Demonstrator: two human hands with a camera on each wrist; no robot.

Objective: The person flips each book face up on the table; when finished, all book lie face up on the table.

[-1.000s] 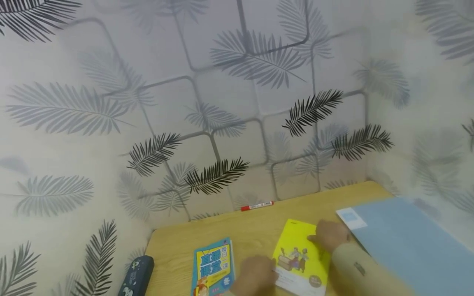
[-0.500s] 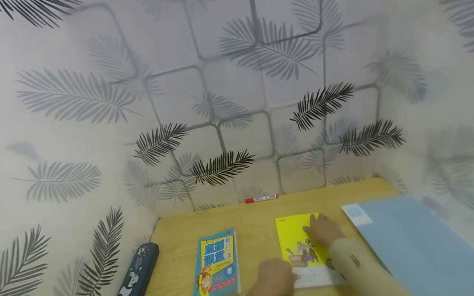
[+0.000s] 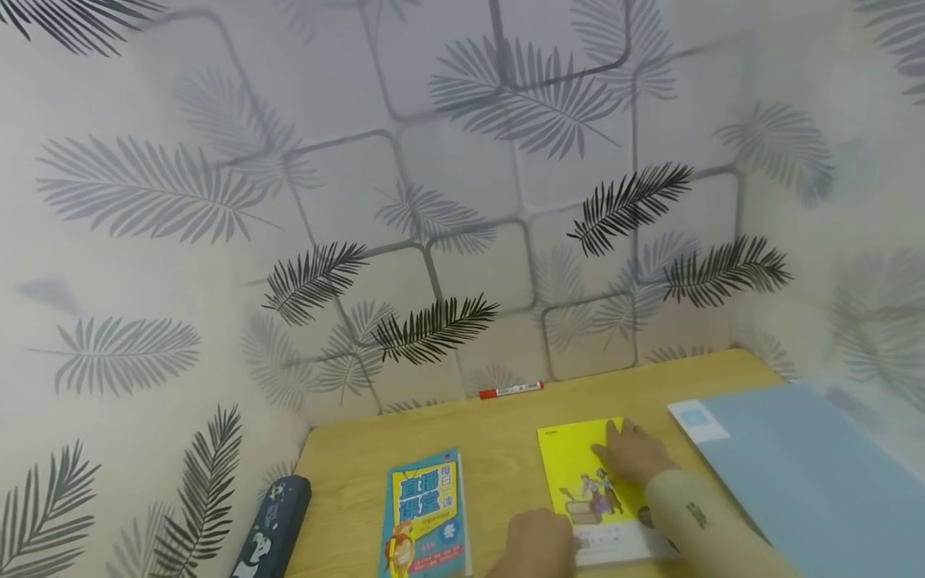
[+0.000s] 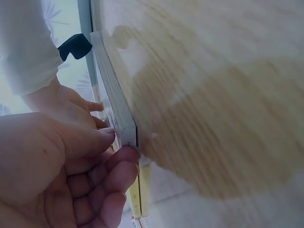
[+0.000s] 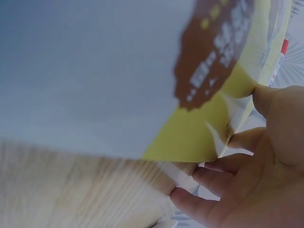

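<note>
I am pinching the near corner of the yellow book (image 3: 588, 474) with my left hand (image 3: 535, 546); my right hand (image 3: 636, 453) is pressing flat on its cover. The book is lying on the surface (image 3: 499, 433), at three o'clock from the blue book (image 3: 426, 514). Advisable: keeping the grip on the corner while squaring it.

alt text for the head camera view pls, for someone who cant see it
Two hands rest on a yellow illustrated booklet on a light wooden desk: the left hand at its near corner, the right hand flat on the cover. A blue-and-yellow book lies left, a pale blue folder right, against leaf-patterned wallpaper.
</note>
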